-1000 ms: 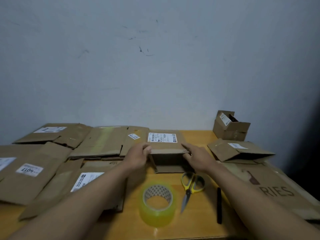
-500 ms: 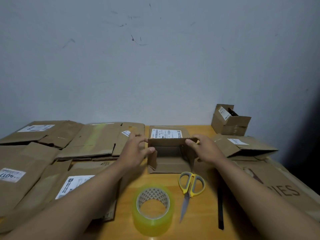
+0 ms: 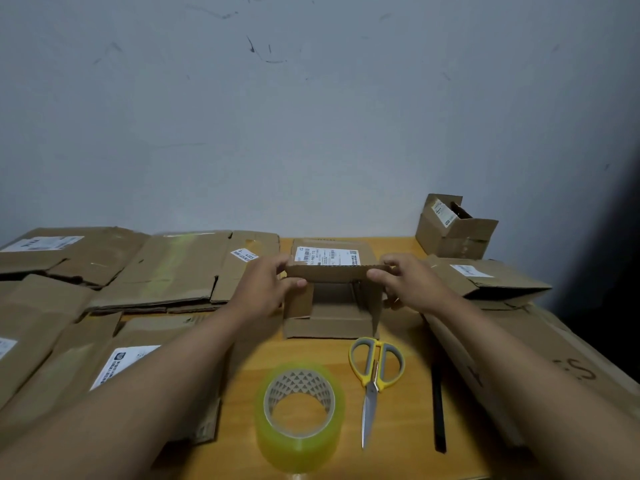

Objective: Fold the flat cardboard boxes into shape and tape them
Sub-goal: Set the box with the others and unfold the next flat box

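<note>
A small brown cardboard box (image 3: 330,318) with a white shipping label stands on the wooden table (image 3: 239,379), its open side facing me. My left hand (image 3: 268,284) pinches the left end of its upper flap, thumb in front and fingers behind. At the flap's right end, my right hand (image 3: 410,282) pinches it the same way. A roll of clear yellowish tape (image 3: 299,415) sits near the table's front edge. Yellow-handled scissors (image 3: 375,372) lie to its right, blades pointing toward me.
Several flattened cardboard boxes (image 3: 173,268) cover the left half of the table. More flat cardboard (image 3: 491,282) lies on the right, with a small folded box (image 3: 453,228) behind it by the wall. A black pen-like stick (image 3: 438,407) lies right of the scissors.
The flat box has been opened up into a rectangular shape. Both hands moved up onto the ends of its upper flap. The camera tilted slightly downward.
</note>
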